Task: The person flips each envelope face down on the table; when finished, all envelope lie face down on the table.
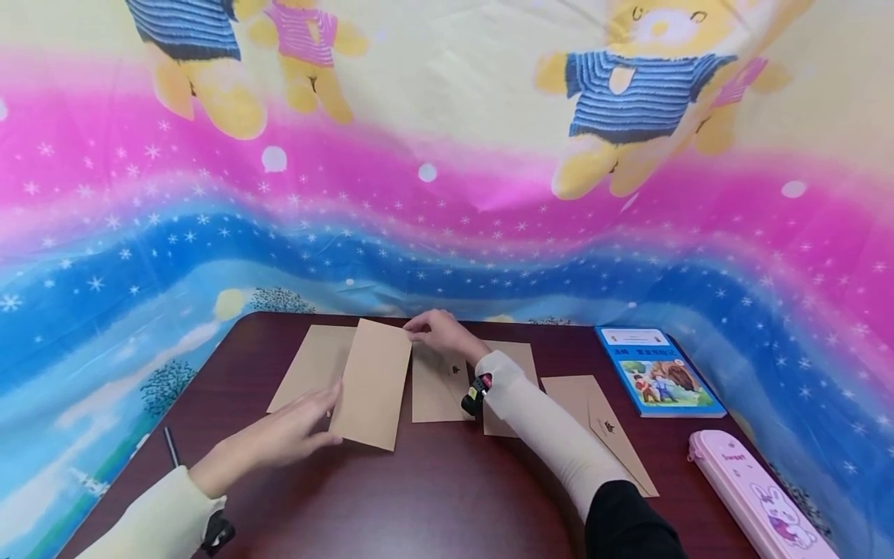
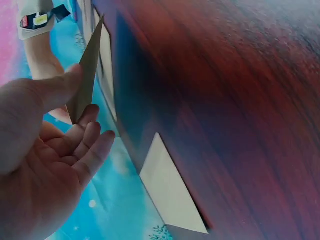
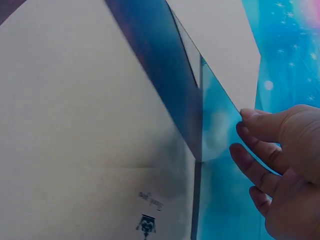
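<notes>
Clock centred on the plain brown envelope [image 1: 372, 388] you hold tilted. Your left hand [image 1: 293, 427] grips its edge at 8 o'clock; your right hand [image 1: 447, 338] pinches the corner between 1 and 2. Toward 9–10: a second envelope [image 1: 303, 373], partly hidden. Toward 3, in order: a third envelope [image 1: 433, 392], dark mark; a fourth envelope [image 1: 513, 357], partly behind your right sleeve [image 1: 552, 435]; farther out, a blue book [image 1: 660, 373]. Between 3 and 4: a fifth envelope [image 1: 597, 423], slanted flap; beyond it, a pink pencil case [image 1: 754, 489]. Between 8 and 9: a dark pen [image 1: 171, 446].
</notes>
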`<state>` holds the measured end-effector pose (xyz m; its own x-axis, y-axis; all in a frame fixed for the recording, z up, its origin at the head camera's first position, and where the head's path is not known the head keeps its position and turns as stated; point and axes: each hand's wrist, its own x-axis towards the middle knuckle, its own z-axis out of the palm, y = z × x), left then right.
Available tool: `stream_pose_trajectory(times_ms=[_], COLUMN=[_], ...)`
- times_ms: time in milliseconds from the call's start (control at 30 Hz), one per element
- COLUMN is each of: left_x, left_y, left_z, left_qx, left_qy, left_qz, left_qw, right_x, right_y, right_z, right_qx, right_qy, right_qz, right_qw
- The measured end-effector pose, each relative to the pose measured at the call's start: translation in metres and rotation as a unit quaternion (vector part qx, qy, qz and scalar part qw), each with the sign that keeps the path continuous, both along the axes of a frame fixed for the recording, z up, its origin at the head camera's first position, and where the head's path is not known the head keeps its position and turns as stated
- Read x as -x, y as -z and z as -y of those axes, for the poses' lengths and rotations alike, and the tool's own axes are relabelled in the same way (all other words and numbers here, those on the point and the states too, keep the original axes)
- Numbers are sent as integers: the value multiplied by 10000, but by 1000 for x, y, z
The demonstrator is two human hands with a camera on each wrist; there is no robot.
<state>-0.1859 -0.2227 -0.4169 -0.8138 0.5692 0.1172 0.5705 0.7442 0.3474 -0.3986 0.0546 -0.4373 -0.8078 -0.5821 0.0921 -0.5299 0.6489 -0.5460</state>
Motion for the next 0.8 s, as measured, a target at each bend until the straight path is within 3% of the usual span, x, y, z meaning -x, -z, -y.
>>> stream_pose_trajectory(times_ms=[233,433,633,800], left_x=[25,44,47,49], left_y=[13,18,25,31], left_z=[-1,-5,-5,-6], left_qx=[-85,134,475,736], left_qy=[300,150,-256,-341], left_qz=[58,149,446,227], left_qw=[9995,9997,9975,9964], right_x=[3,7,7,7], right_y=[9,16,25,28], right_z=[8,13,15,16], right_qx=[-645,-1053,-1377,-1589], right_qy=[-9,-10,-127,-123], right_qz=[-311,-612,-556,-700], right_qw=[9974,9926,9888,9847])
